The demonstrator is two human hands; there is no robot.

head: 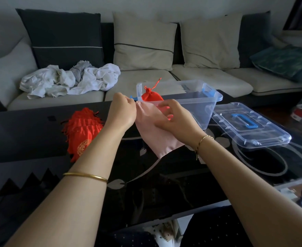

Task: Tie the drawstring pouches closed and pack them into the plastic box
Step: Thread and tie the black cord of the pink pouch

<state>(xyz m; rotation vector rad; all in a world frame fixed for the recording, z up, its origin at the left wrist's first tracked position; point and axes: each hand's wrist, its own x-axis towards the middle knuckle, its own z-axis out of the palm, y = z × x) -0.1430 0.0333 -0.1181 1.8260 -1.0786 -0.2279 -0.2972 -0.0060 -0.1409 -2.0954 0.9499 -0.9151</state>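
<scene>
Fingers (161, 105) on flat, smooth pink pouch (158, 140)

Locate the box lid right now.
Head view: the lid lies flat on the table at the right, just right of the open box, with its blue handle facing up.

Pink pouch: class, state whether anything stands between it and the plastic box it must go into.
Nothing visible does. The left hand and right hand hold the pink pouch in front of the plastic box, whose lid lies off on the table to its right. A red pouch sits in the box's left end.
</scene>
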